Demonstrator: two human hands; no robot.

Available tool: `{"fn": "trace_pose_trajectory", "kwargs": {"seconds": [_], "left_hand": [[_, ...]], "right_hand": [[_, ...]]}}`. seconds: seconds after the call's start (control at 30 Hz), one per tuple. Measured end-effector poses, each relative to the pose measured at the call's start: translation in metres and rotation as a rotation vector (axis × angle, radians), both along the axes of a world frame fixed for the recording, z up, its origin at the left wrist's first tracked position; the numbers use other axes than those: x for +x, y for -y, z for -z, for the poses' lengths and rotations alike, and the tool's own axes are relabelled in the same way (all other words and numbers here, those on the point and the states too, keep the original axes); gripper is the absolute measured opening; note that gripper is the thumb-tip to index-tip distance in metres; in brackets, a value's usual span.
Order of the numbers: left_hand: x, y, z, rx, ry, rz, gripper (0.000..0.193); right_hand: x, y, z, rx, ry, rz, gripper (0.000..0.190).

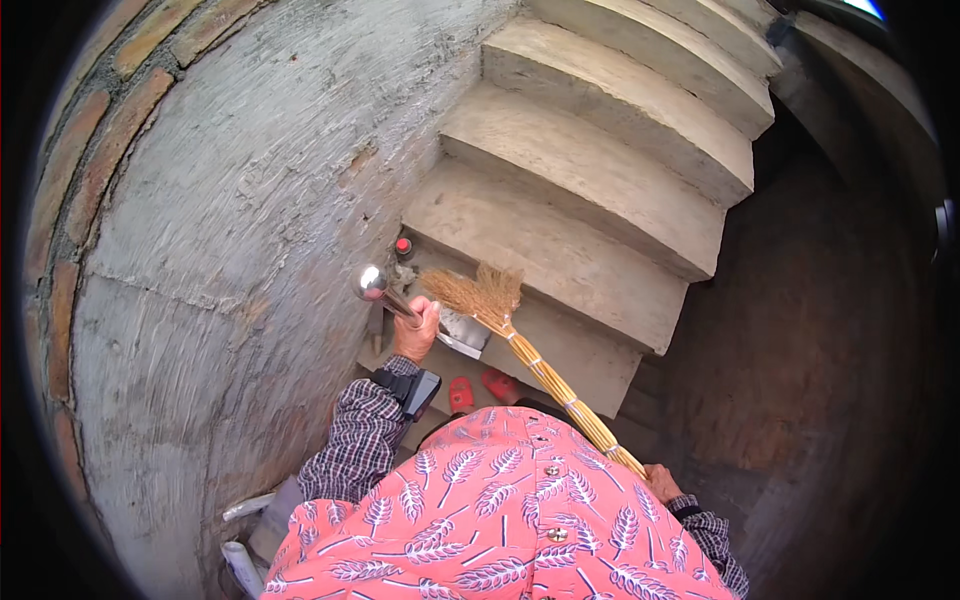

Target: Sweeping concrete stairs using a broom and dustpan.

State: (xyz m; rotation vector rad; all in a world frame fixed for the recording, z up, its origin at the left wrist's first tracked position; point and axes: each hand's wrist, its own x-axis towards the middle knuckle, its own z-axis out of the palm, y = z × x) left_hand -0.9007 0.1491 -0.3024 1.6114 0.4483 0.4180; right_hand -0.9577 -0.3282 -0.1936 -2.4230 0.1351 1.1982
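Observation:
My left hand (pixel 418 330) is closed around the shiny metal handle (pixel 395 302) of a dustpan, just below its rounded end. The dustpan's pale pan (pixel 463 331) sits below that hand, partly hidden behind it and the broom. At the lower right, my right hand (pixel 663 484) grips the end of a straw broom (pixel 551 382) bound with several light ties. The broom slants up to the left, and its bristles (pixel 480 292) lie over the pan's upper side, near the stair; whether they touch the pan I cannot tell.
Concrete stairs (pixel 577 202) rise ahead, with a dark drop (pixel 787 322) at their right. A rough plastered wall (pixel 225 225) runs along the left. A red-capped container (pixel 403 246) stands by the wall. White rolls (pixel 241 566) lie at lower left. Red slippers (pixel 461 394) show on my feet.

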Motion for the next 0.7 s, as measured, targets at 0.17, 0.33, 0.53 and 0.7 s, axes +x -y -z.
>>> {"fn": "trace_pose_trajectory", "kwargs": {"seconds": [0.17, 0.33, 0.53, 0.7], "left_hand": [[-0.002, 0.000, -0.004, 0.142, -0.099, -0.060, 0.025], [-0.022, 0.003, 0.002, 0.139, -0.269, -0.022, 0.021], [-0.040, 0.017, 0.027, 0.308, -0.264, -0.129, 0.049], [-0.027, 0.029, 0.038, 0.423, -0.267, -0.289, 0.031]], "right_hand": [[0.020, -0.002, -0.003, 0.014, 0.025, -0.059, 0.043], [0.041, 0.019, 0.042, 0.041, 0.298, -0.015, 0.043], [0.079, 0.029, 0.118, 0.074, 0.326, -0.074, 0.038], [0.128, -0.026, 0.126, 0.223, 0.146, 0.003, 0.035]]}}
